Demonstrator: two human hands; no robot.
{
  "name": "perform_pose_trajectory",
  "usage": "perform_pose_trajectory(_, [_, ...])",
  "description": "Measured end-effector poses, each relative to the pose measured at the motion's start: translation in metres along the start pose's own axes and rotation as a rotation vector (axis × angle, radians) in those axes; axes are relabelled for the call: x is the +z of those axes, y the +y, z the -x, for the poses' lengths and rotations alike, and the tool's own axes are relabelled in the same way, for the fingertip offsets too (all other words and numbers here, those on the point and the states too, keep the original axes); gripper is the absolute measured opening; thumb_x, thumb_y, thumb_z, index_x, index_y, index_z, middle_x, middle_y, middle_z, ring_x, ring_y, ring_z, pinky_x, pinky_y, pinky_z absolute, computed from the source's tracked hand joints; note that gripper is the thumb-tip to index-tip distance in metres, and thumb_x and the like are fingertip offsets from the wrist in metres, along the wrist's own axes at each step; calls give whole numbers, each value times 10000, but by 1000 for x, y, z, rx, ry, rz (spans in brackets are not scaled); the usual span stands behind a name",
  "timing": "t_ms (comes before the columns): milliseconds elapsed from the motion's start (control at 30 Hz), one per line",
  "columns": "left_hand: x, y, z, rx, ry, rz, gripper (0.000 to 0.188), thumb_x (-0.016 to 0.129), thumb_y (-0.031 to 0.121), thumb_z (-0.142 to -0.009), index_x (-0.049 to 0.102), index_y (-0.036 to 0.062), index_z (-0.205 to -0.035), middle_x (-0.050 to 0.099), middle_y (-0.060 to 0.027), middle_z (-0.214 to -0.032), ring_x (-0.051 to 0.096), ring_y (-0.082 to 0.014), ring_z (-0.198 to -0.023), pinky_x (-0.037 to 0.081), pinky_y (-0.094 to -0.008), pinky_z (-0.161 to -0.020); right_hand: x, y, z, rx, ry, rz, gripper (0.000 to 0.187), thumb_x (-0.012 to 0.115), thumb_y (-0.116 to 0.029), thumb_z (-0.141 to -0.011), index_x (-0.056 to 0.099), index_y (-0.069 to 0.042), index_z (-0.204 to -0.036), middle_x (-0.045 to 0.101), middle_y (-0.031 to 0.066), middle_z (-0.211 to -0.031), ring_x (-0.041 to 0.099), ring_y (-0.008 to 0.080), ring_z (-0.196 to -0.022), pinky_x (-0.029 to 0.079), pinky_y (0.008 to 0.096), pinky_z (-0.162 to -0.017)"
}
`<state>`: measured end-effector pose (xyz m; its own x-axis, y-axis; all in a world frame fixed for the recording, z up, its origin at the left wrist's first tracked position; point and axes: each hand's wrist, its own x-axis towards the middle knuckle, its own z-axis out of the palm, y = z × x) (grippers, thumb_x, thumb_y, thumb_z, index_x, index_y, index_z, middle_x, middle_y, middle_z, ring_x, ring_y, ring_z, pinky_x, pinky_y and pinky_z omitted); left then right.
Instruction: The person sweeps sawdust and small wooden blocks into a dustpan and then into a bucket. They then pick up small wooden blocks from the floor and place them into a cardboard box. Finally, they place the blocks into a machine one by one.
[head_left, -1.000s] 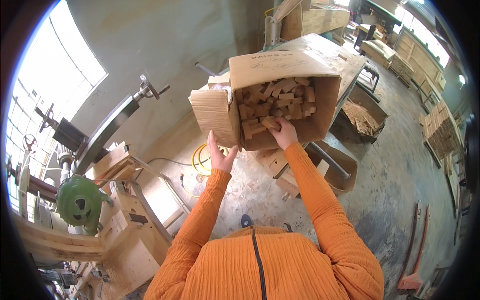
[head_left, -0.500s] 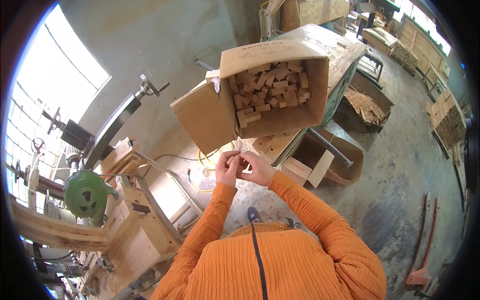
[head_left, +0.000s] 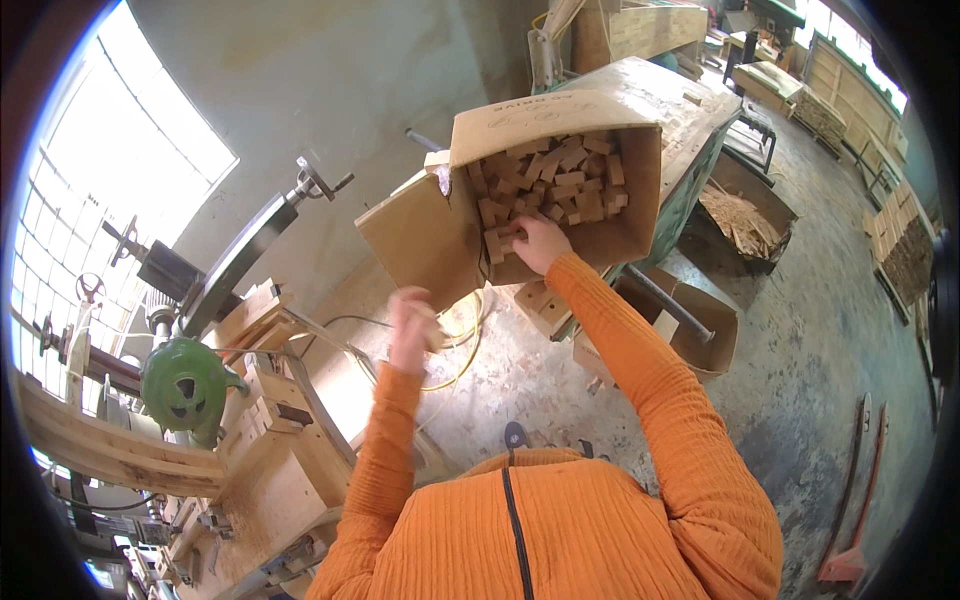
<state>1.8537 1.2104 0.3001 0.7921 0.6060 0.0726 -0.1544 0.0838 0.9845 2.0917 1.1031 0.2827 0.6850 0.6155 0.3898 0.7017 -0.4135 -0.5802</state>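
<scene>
A cardboard box [head_left: 560,118] lies on its side, its opening facing me, with many small wooden blocks [head_left: 567,180] heaped inside. My right hand [head_left: 543,245] reaches into the lower left of the opening, its fingers curled onto a wooden block [head_left: 497,243] at the edge of the heap. Left of it, below the box's open flap [head_left: 425,240], my left hand [head_left: 410,328] is raised and smeared by motion. Something pale shows at its side, too blurred to make out, and its fingers cannot be read.
The box rests on a worktable [head_left: 640,85]. Below are an open carton [head_left: 715,345] and a bin of wood scraps [head_left: 745,225]. At left stands a woodworking machine with a green motor housing [head_left: 185,385]. A yellow hose [head_left: 470,350] lies on the floor; a red-handled pallet jack [head_left: 845,565] stands right.
My hands, together in front of the box before, have parted. The right one has gone up and right into the box, onto the blocks; the left has swung left.
</scene>
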Motion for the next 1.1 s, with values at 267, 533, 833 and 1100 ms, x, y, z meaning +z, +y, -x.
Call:
perform_pose_trajectory(267, [2,-97,66,-661,-192,150,444,464,71,-789,354,143,-1213,495,-60,-954,531,-198,-763,511,-412,-665,57,-20,-24,23,-576,335,765,536,-551,-691,326,-187,-1331,171,183,-1403,285,406,-1237,357,468,-960])
perform_pose_trajectory(533, [-18,-105,73,-701,-198,90,405,468,160,-813,383,194,-1207,510,-47,-941,519,-190,-825,468,-440,-695,77,-42,-26,118,-371,199,569,494,-412,-732,399,-214,-1257,387,147,-1292,412,400,-1132,375,446,-932])
perform_pose_trajectory(833, [-13,-112,81,-824,-61,473,392,510,181,-811,383,145,-1180,551,-76,-879,542,-205,-740,471,-399,-611,49,9,-48,-117,-590,-5,479,600,-334,-678,550,-186,-1131,527,90,-1161,470,294,-1098,375,400,-943])
perform_pose_trajectory(1100, [4,-111,79,-748,-3,516,198,550,109,-813,487,99,-1001,577,-72,-869,572,-203,-755,487,-358,-632,44,11,-32,-136,-399,141,583,684,-281,-601,535,-178,-1155,437,79,-1279,399,250,-1183,361,337,-964])
